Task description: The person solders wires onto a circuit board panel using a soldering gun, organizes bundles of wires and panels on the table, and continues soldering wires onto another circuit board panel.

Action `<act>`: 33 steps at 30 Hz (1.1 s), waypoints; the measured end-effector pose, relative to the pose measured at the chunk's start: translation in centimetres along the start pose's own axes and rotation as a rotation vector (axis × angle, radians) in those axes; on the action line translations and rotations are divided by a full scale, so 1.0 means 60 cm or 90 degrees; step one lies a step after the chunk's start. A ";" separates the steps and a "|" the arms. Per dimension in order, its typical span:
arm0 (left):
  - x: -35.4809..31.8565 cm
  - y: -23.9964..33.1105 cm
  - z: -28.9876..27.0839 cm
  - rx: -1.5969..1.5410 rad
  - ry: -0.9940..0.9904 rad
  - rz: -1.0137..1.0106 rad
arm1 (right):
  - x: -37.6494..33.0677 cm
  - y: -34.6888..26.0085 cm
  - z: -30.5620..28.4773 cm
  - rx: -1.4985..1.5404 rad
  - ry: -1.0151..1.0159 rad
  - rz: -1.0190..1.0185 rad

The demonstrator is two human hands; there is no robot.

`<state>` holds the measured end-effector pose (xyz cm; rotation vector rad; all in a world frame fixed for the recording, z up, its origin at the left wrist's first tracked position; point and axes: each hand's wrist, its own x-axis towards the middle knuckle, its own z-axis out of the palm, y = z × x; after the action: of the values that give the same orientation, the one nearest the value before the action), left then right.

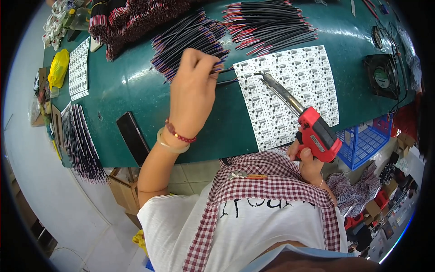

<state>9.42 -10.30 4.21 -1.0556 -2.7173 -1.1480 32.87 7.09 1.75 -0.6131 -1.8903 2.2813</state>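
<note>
My right hand (310,165) grips the red and black handle of a soldering gun (317,135). The gun's long metal nozzle slants up and left, its tip over the upper left part of a white circuit board panel (297,97). The panel carries rows of small repeated black-marked boards. My left hand (194,86) is closed in a pinch on a black wire (224,70), whose far end meets the panel's left edge. Just below, a second black wire (226,82) also reaches that edge. Behind my left fingers lies a pile of black wires (181,41) with purple-tinted ends.
Black wires with red and white ends (272,25) lie beyond the panel, and bigger bundles (136,20) at the back left. A phone (132,137) rests left of my forearm. A small fan (383,76) stands right, above a blue basket (364,143). More wired panels (80,140) hang at the left edge.
</note>
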 end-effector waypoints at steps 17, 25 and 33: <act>-0.039 -0.004 0.053 0.009 -0.141 -0.115 | -0.013 0.007 0.000 -0.005 -0.007 0.100; -0.035 -0.007 0.053 0.010 -0.149 -0.133 | -0.029 0.031 -0.019 -0.072 -0.031 0.145; -0.034 -0.011 0.055 0.023 -0.167 -0.125 | -0.035 0.045 -0.021 -0.146 -0.023 0.106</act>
<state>11.42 -9.71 0.86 -1.0189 -3.0928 -1.0453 35.71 6.94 -0.56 -0.7903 -2.2156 2.1994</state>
